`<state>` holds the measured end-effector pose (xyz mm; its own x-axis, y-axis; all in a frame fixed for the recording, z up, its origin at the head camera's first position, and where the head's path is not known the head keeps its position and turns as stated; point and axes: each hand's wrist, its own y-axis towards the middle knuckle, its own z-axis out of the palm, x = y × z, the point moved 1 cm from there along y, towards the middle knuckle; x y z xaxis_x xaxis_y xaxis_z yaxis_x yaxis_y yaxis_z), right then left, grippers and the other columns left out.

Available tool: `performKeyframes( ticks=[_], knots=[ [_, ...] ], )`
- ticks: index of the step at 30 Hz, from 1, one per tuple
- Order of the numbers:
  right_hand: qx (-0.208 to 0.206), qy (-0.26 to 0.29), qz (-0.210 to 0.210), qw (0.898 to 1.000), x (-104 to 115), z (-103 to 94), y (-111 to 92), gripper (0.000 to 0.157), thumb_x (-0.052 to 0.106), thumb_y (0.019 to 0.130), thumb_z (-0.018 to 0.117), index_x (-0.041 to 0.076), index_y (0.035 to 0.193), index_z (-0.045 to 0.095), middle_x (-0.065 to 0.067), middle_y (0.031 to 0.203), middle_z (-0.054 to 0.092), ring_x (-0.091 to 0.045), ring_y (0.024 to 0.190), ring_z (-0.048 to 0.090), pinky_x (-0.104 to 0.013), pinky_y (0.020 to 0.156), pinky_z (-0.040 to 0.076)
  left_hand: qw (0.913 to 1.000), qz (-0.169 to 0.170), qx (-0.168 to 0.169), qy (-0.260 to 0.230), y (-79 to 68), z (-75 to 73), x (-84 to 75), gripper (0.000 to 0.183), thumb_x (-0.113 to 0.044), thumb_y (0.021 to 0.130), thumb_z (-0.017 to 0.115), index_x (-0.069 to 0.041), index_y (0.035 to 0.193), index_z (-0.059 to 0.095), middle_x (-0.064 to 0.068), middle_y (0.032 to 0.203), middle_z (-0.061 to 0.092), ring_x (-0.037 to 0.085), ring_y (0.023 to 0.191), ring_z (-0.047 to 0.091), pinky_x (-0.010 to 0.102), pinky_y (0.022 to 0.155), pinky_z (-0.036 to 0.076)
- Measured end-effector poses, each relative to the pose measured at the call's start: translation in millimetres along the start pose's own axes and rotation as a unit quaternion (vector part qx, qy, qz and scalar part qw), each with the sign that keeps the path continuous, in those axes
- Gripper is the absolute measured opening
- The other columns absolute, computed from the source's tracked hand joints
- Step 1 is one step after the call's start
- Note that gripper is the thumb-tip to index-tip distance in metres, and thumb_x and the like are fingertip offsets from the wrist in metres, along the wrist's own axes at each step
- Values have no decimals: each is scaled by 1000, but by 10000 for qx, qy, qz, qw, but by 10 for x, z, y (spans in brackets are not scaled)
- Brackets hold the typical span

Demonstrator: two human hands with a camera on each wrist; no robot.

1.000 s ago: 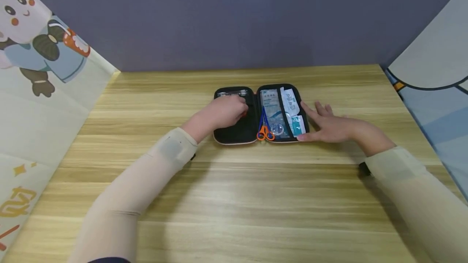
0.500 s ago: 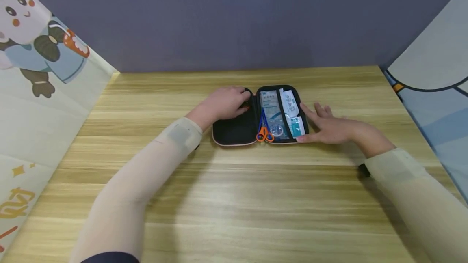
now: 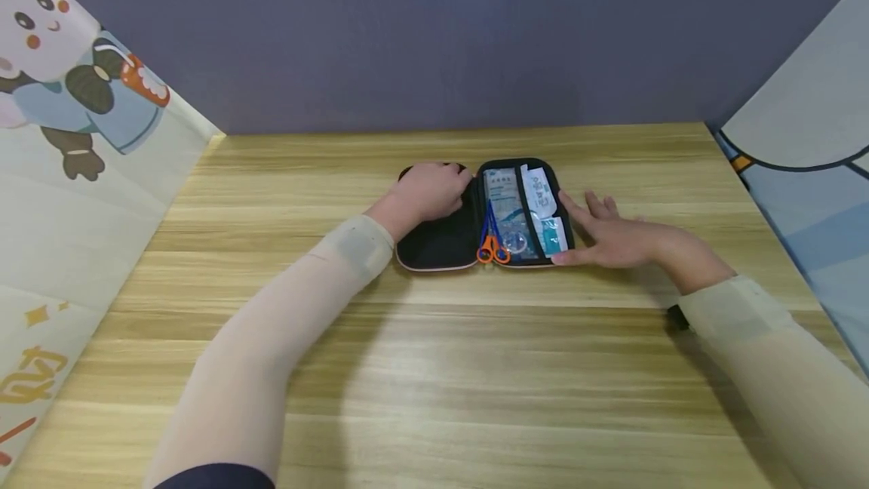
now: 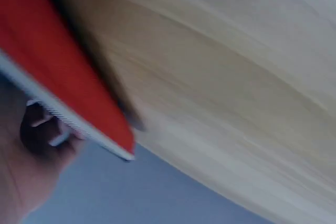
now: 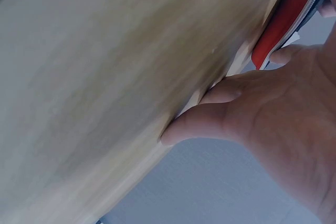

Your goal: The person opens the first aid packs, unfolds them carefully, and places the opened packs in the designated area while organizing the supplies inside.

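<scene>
A zip case [image 3: 440,247] lies spread open like a book on the table, black inside and red outside. My left hand [image 3: 429,191] reaches into the upper part of its left half, fingers bent; I cannot tell whether they hold anything. In the left wrist view, that hand [image 4: 31,166] shows past the red shell [image 4: 63,56] and zip edge. My right hand [image 3: 611,238] lies with fingers spread beside the case, thumb and index finger at its right edge. Scissors [image 3: 492,247] with orange-and-blue handles lie across the fold, near clear packs [image 3: 504,191] and white-and-teal packets [image 3: 553,234].
The case rests toward the back of the wood-grain table [image 3: 434,368]. A dark blue-grey panel [image 3: 434,36] stands behind it. Cartoon-printed panels [image 3: 47,210] flank the table at left and right.
My left hand has shifted slightly right and upward within the case's left half, covering the silvery strip seen earlier. A reddish bit at its fingertips no longer shows. The right hand stays put.
</scene>
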<state>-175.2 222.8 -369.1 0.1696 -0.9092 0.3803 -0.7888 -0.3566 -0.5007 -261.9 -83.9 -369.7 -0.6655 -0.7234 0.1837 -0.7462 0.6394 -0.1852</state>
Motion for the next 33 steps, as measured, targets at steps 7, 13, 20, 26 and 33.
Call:
performKeyframes(
  ticks=[7,13,20,26,33],
  knots=[
    [1,-20,2,10000,0,1,13,119,76,94,61,29,169,-19,-37,169,-24,-67,153,-20,-97,103,-3,9987,226,-28,-458,-159,-226,-154,50,-28,111,54,-17,159,47,11,158,53,29,144,56,49,112,55],
    [11,-85,-2,10000,4,-4,26,119,76,95,60,27,169,-19,-37,169,-24,-68,152,-19,-97,103,-2,9858,1572,-129,-582,-274,-304,-374,60,4,103,57,-23,156,55,3,165,49,27,155,43,47,122,47],
    [2,-100,47,9999,9,5,28,118,78,94,59,29,169,-19,-36,170,-23,-67,153,-18,-97,104,-2,9802,1851,-559,-417,-321,-257,-377,43,4,104,57,-19,140,69,0,144,68,23,139,57,41,119,49],
    [-27,-133,15,9999,12,-2,12,118,77,94,59,29,169,-19,-36,170,-24,-67,153,-19,-98,102,-3,9743,1937,-764,-857,-337,-226,-291,22,-12,108,62,-15,127,72,3,129,71,22,129,65,39,127,41],
    [-28,-163,23,9999,-4,24,20,118,78,94,59,28,169,-19,-36,170,-23,-68,153,-18,-98,102,-4,9715,1936,-1150,-738,-387,-259,-307,22,-11,109,59,-13,125,73,4,128,73,22,124,65,36,116,52]
  ],
)
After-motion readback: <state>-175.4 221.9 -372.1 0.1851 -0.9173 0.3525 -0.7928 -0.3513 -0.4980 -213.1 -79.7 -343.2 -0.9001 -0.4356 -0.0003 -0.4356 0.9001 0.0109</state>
